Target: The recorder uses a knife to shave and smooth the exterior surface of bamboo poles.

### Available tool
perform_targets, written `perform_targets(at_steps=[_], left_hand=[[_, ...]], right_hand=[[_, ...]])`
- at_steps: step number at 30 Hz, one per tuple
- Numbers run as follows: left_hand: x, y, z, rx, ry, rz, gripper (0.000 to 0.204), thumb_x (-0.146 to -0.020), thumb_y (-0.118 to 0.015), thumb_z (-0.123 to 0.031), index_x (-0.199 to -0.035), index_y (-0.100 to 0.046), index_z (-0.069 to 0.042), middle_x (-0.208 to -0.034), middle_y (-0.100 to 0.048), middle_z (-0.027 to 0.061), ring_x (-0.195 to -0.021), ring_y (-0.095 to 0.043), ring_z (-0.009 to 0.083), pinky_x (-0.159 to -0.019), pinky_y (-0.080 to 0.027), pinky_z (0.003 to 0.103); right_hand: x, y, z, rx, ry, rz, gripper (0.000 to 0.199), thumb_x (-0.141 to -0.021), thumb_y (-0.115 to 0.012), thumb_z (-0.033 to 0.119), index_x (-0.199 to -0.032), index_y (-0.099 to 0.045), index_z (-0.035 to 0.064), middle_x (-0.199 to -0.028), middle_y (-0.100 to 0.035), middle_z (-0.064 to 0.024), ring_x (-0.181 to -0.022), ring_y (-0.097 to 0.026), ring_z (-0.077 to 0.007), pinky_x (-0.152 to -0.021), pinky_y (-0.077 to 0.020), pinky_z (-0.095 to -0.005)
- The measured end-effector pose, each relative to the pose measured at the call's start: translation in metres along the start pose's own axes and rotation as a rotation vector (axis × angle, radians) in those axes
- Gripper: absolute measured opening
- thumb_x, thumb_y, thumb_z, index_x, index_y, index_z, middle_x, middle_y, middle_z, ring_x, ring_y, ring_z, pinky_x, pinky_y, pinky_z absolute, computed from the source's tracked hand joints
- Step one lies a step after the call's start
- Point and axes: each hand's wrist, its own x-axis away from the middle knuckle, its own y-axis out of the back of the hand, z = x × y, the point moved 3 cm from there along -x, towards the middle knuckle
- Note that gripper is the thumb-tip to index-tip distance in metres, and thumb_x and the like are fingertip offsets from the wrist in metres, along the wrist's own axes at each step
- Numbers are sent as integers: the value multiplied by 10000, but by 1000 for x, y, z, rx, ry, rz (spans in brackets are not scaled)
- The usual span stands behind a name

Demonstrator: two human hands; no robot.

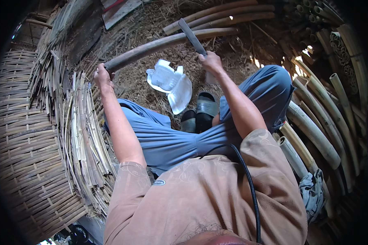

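Note:
My left hand [104, 76] is closed round the near left end of a long brown bamboo pole [151, 47], which slants away to the far right. In my right hand [211, 63] is the handle of a machete [191, 36]. Its broad grey blade points up and to the left, crossing over the pole; whether it touches the pole I cannot tell. Below the pole, a torn white plastic or foam piece [169, 83] lies on the littered ground between my hands and my feet.
Split bamboo strips [86, 130] are piled along my left, beside a woven bamboo panel [22, 139]. Thick bamboo poles [314, 126] lie stacked on my right, with a grey cloth [311, 196] on them. More bamboo lengths [229, 14] lie ahead. My sandals [206, 107] rest on the ground.

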Motion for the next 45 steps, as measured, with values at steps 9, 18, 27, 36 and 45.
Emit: perform_targets(at_steps=[9,18,27,36,45], left_hand=[[2,-7,5,-77,-53,-94,541,-930,-642,-432,-1157,-606,58,-1007,-682,167,-739,-697,237,-454,-556,343],[8,1,6,-53,-25,-98,499,-926,-635,-408,-1132,-624,47,-992,-686,173,-708,-691,234,-477,-583,330],[7,-1,4,-47,-85,-72,456,-932,-631,-380,-1131,-628,30,-1023,-693,194,-761,-713,250,-477,-608,360],[8,-6,4,-106,-58,-82,446,-930,-641,-372,-1130,-630,26,-1019,-689,183,-734,-702,231,-469,-590,340],[7,-2,6,-31,-16,-57,538,-921,-700,-443,-1103,-614,56,-949,-685,152,-662,-680,203,-455,-569,326]], right_hand=[[-5,-7,-2,-191,31,30,419,-917,-666,407,-1064,-703,16,-903,-728,-217,-869,-721,-347,-768,-545,-444],[0,17,-2,-10,-164,-241,418,-905,-663,392,-990,-730,-11,-894,-746,-219,-912,-744,-362,-805,-568,-469],[-3,18,-8,-33,-47,-64,435,-932,-637,418,-1100,-716,26,-1018,-739,-230,-1010,-711,-387,-876,-548,-457],[11,-13,25,-94,234,154,390,-933,-667,410,-1062,-715,45,-850,-731,-154,-805,-717,-309,-778,-551,-437],[2,19,-1,-27,-114,-229,365,-921,-645,370,-997,-750,28,-933,-745,-224,-954,-724,-392,-837,-555,-479]])
